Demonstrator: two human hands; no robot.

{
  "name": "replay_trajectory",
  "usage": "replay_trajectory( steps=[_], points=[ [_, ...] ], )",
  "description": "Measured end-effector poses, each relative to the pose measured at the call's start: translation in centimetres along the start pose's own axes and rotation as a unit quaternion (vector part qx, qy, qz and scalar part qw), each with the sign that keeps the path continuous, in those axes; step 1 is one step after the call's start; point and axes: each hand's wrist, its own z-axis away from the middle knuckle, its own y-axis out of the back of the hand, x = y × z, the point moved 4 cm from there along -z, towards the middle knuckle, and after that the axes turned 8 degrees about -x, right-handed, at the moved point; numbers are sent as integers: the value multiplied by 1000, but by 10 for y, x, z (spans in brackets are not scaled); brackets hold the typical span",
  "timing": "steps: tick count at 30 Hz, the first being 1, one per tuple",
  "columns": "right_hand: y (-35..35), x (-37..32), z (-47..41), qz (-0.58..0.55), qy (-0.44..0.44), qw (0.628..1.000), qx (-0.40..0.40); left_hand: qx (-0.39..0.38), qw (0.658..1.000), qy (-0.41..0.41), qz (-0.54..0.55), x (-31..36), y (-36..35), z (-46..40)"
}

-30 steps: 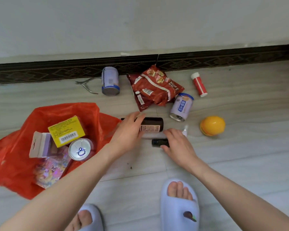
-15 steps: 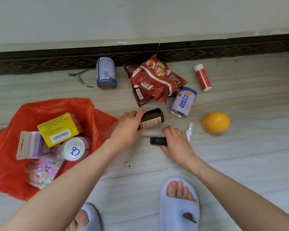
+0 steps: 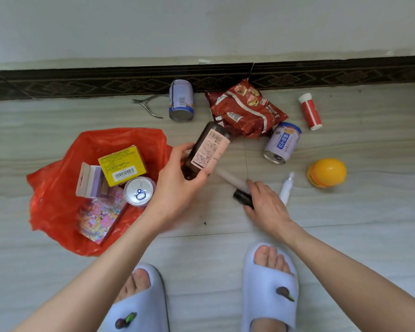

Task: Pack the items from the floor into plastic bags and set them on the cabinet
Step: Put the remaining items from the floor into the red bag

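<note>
- Lifted off the floor since a second ago, the brown bottle (image 3: 207, 149) is now tilting up at centre frame, base low, far end pointing toward the upper right.
- Two pale slippers (image 3: 270, 287) are sitting at the bottom edge, both forearms reaching up from there.
- Curling fingers and thumb round the bottle's lower half, the left hand (image 3: 177, 185) is holding it just right of the red plastic bag (image 3: 58, 188).
- Right of centre, the right hand (image 3: 266, 204) is gripping a dark-capped tube (image 3: 237, 188) lying on the floor, fingers bending over its cap.
- Lying in the open bag at left are a yellow box (image 3: 121, 165), a purple carton (image 3: 90, 180), a pull-tab can (image 3: 139, 191) and a glittery packet (image 3: 101, 215).
- A white spray vial (image 3: 286, 189) is lying just beside the right hand, a yellow round container (image 3: 326, 172) farther right.
- Farther up, a lavender can (image 3: 283, 143) is lying on its side, touching a red snack packet (image 3: 246, 109).
- Nearest the dark skirting are a second can (image 3: 181, 100), metal nippers (image 3: 149, 105) and a red-and-white tube (image 3: 310, 111).
</note>
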Motion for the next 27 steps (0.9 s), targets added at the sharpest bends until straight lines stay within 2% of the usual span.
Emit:
replay_trajectory(
  steps=[3,8,12,17,20,27],
  points=[
    [-1,-8,10,-47,-40,998,27,46,999,20,20,-12,25,27],
    [-1,-27,38,-186,-71,976,88,110,990,66,66,-37,58,87],
    [10,-69,57,-294,-42,952,77,152,976,123,96,-69,75,141],
    [23,-140,47,-435,2,900,37,202,945,225,121,-112,97,177],
    [31,-170,28,-454,20,890,21,235,917,281,160,-135,107,175],
    [50,-187,-32,-356,-11,933,44,296,884,309,188,-167,117,127]
  ],
)
